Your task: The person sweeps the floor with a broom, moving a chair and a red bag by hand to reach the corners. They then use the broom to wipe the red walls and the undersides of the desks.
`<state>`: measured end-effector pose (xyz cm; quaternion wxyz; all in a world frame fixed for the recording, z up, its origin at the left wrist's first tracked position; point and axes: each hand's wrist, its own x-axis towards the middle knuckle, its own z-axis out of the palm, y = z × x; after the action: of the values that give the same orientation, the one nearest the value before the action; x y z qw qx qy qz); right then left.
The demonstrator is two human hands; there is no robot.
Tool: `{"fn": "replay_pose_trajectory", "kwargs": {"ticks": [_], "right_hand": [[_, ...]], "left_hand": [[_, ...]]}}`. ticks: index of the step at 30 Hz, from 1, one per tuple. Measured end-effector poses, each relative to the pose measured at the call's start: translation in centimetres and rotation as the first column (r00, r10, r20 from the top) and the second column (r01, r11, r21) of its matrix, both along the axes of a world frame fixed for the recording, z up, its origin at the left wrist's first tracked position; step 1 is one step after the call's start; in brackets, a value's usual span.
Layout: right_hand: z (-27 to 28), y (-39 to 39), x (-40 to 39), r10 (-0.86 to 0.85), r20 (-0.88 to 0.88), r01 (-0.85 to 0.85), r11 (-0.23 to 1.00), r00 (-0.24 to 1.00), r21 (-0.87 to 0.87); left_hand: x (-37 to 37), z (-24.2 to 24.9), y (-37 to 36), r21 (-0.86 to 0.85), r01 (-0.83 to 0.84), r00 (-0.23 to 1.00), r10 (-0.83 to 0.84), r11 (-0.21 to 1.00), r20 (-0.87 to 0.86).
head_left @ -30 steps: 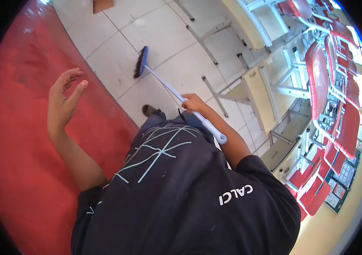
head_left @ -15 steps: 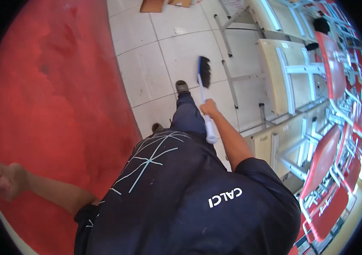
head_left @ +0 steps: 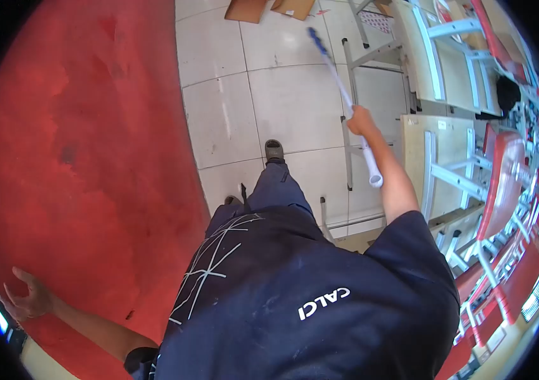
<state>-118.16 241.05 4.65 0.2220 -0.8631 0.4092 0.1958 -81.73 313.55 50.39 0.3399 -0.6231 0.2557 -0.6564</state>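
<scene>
My right hand [head_left: 359, 121] is closed around the white handle of a brush [head_left: 339, 81]. Its blue and dark head points away from me over the tiled floor, and the thick rounded end of the handle sticks out behind my fist. Off to the left, my left hand [head_left: 31, 300] is held out with thumb and fingers apart and nothing in it. It overlaps the edge of a large red surface [head_left: 111, 158] in this view.
Pieces of brown cardboard [head_left: 245, 9] lie on the pale floor tiles [head_left: 219, 126] ahead. Stacked chairs with red seats [head_left: 504, 171] and metal legs crowd the right side, beside cream-coloured tabletops [head_left: 416, 155]. My sandalled foot [head_left: 274, 151] stands on the tiles.
My right hand has swung forward and to the right with the brush, whose head now reaches farther out near the cardboard. My left hand has shifted slightly. The floor view has moved too.
</scene>
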Motion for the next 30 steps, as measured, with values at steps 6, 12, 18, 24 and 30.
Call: {"fn": "replay_pose_trajectory", "kwargs": {"ticks": [6,12,18,24,30], "right_hand": [[-10.8,-5.3,7.7,0.163,-0.200,-0.183,0.979,0.966,-0.090],[-11.6,9.3,20.1,0.111,0.118,-0.124,0.986,0.987,0.109],[-2.7,12.1,18.6,-0.065,0.176,-0.048,0.819,0.982,0.572],[-1.1,5.9,9.6,0.035,0.242,-0.064,0.992,0.970,0.113],[-6.8,-1.6,5.7,-0.010,-0.079,0.011,1.000,0.997,0.021]], "left_hand": [[-0.3,0.8,-1.7,0.067,-0.074,0.986,0.083,0.995,-0.143],[-0.1,0.5,-0.4,0.127,-0.273,0.961,0.276,0.954,-0.006],[0.8,1.2,2.7,0.139,-0.235,0.972,0.236,0.962,0.010],[-0.4,0.9,-0.2,0.129,-0.323,0.941,0.333,0.937,-0.066],[-1.3,-0.1,-0.4,0.093,-0.314,0.945,0.321,0.945,-0.062]]}}
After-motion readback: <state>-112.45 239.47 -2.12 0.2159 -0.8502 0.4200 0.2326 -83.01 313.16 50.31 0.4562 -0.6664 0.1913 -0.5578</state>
